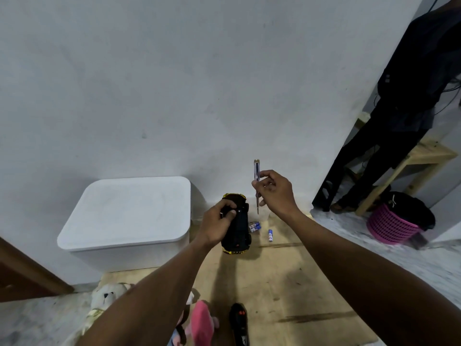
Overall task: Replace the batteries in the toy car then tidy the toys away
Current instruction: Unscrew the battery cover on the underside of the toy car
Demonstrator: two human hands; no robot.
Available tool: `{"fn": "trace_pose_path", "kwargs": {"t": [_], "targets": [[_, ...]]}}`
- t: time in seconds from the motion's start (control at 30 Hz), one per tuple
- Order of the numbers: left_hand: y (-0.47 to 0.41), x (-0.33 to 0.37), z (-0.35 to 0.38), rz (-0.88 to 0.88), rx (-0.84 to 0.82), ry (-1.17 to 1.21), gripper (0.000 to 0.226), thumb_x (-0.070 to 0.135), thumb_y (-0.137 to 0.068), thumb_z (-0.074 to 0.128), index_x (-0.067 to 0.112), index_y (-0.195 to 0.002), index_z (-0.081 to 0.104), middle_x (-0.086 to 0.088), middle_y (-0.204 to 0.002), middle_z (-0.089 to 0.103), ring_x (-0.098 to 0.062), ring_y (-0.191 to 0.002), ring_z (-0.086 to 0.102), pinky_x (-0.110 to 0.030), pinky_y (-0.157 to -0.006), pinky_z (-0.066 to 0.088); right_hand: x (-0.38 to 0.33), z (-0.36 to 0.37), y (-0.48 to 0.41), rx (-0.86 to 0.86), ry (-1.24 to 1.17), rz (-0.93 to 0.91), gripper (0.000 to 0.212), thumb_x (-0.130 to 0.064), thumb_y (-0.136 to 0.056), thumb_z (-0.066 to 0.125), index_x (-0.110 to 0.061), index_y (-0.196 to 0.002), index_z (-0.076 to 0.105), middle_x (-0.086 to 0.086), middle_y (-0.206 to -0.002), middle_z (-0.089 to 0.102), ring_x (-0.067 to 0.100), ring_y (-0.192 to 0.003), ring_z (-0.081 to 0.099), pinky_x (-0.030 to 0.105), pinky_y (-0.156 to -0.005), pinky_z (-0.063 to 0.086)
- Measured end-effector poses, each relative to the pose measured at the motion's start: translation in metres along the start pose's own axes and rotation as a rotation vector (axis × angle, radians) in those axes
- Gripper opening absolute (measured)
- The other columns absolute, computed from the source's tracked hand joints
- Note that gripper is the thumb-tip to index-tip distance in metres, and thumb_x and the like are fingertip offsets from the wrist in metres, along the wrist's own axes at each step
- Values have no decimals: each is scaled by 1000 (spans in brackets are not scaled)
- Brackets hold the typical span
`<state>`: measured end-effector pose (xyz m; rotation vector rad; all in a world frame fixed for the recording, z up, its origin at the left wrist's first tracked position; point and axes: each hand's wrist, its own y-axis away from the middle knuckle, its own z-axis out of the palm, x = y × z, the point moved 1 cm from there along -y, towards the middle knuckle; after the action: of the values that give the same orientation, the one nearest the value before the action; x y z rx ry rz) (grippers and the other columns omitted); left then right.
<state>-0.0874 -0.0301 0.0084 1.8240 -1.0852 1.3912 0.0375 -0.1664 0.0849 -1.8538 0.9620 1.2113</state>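
Pale wall filled the head view above a wooden board (287, 278) on the floor. At the board's far edge the left hand (219, 226) was closed around an upturned black toy car (238, 231), lifted just above the wood. The right hand (274, 193) pinched a screwdriver (257, 182) upright, tip down beside the car. Loose batteries (259, 228) lay right of the car. A lidded white bin (129, 216) stood left; bare board stretched nearer.

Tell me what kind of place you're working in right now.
Probably a room in a home, working on the floor by a plain wall: a wooden board as work surface, soft toys, a lidded white storage box, and a pink basket nearby.
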Motion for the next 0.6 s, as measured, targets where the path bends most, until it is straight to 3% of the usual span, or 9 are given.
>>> {"fn": "trace_pose_path", "kwargs": {"t": [0.1, 0.3, 0.5, 0.6], "targets": [[0, -2, 0, 3, 18, 39, 26, 14, -80, 68, 37, -93, 63, 7, -100, 67, -22, -96, 64, -44, -88, 57, -5, 3, 0, 26, -90, -10, 26, -9, -91, 67, -15, -115, 59, 12, -83, 65, 30, -73, 71, 43, -56, 61], [1, 3, 0, 14, 46, 40, 26, 10, -82, 73, 34, -89, 66, 8, -96, 68, -17, -91, 61, -35, -84, 54, -15, 11, 7, 26, -115, -130, 63, 3, -90, 60, -35, -137, 40, 13, -95, 67, 27, -67, 73, 37, -64, 62], [4, 12, -6, 46, 22, 40, 45, 21, -56, 87, 32, -92, 62, 5, -100, 68, -18, -87, 61, -36, -79, 54, -15, 10, 13, 68, -65, -186, 66, 5, -90, 58, -36, -138, 39, 13, -96, 66, 24, -68, 73, 43, -66, 63], [4, 14, -9, 41, -1, 28, 54, 22, -47, 87, 32, -94, 62, 2, -104, 68, -26, -92, 62, -42, -81, 54, -15, 9, 15, 87, -67, -204, 64, 4, -91, 59, -36, -137, 39, 12, -96, 66, 23, -69, 73, 43, -66, 63]]}}
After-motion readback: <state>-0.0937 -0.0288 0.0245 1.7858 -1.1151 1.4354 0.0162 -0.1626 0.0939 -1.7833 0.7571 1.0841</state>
